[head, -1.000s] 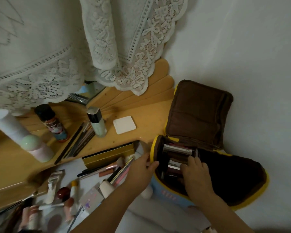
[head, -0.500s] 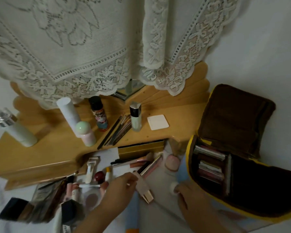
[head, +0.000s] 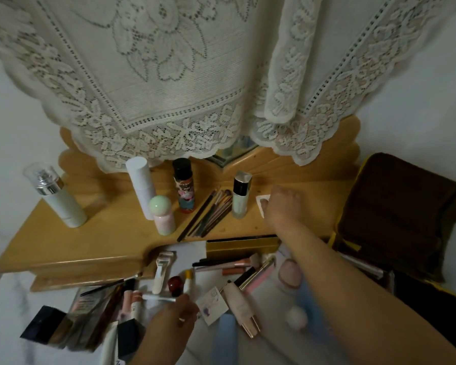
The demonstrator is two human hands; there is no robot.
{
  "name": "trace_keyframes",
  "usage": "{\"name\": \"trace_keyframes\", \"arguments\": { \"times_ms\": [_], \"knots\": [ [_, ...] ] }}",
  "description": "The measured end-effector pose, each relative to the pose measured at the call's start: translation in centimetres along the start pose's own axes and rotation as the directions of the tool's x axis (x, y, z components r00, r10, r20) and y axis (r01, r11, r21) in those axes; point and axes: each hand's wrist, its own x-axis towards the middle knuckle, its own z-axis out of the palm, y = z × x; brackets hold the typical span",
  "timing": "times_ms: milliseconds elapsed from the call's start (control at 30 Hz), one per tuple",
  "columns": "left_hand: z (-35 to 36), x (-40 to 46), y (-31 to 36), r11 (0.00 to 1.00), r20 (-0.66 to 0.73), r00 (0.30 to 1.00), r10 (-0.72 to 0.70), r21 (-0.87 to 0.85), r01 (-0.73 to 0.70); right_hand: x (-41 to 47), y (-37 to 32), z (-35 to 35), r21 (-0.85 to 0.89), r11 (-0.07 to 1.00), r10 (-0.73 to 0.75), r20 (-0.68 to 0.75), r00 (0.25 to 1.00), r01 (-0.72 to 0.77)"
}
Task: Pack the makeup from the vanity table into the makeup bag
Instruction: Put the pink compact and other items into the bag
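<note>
The makeup bag [head: 400,214] lies open at the right, brown inside with yellow trim; my right forearm hides part of it. My right hand [head: 282,206] reaches over the wooden vanity shelf [head: 103,233], its fingers down on a white square compact [head: 261,200]; a firm grip is not visible. My left hand [head: 174,320], wearing a ring, hovers with loosely bent fingers over a pile of cosmetics at the bottom. Its fingertips are beside a thin white stick [head: 158,299]. Nothing shows inside it.
On the shelf stand a pump bottle [head: 55,196], a white tube [head: 140,185], a pink bottle with a green cap [head: 162,214], a dark bottle [head: 183,188], a pale green bottle [head: 240,196] and several brushes [head: 211,214]. A gold box [head: 242,245] lies at the shelf's front. A lace cloth [head: 182,75] hangs behind.
My right hand left the bag, passed low by the bag's front, then rose to the white compact on the shelf. My left hand moved from the bag's edge down-left to the cosmetics pile. The view swung left.
</note>
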Motion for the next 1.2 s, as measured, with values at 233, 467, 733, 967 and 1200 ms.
{"name": "trace_keyframes", "arguments": {
  "times_ms": [233, 467, 733, 967, 1200],
  "knots": [
    [0.6, 0.4, 0.4, 0.998, -0.008, 0.999, -0.053, -0.038, 0.052, 2.1, 0.3, 1.2, 0.072, 0.979, 0.178, 0.141, 0.974, -0.189],
    [1.5, 1.8, 2.5, 1.0, 0.079, 0.997, -0.006, -0.005, 0.006, 0.5, 0.7, -0.4, 0.261, 0.956, 0.085, 0.189, 0.978, -0.134],
    [3.2, 3.1, 5.5, 0.993, 0.098, 0.989, 0.113, -0.028, -0.111, -6.9, 4.7, -6.9, 0.518, 0.856, -0.053, 0.069, 0.996, 0.01],
    [6.4, 3.3, 11.0, 0.964, 0.092, 0.962, 0.257, -0.09, -0.249, -13.3, 13.3, -9.6, 0.463, 0.886, 0.108, -0.181, 0.978, -0.013],
    [9.6, 3.1, 16.5, 0.906, 0.106, 0.919, 0.381, -0.243, -0.347, -15.5, 17.5, -4.6, 0.223, 0.966, 0.102, 0.142, 0.985, -0.132]
  ]
}}
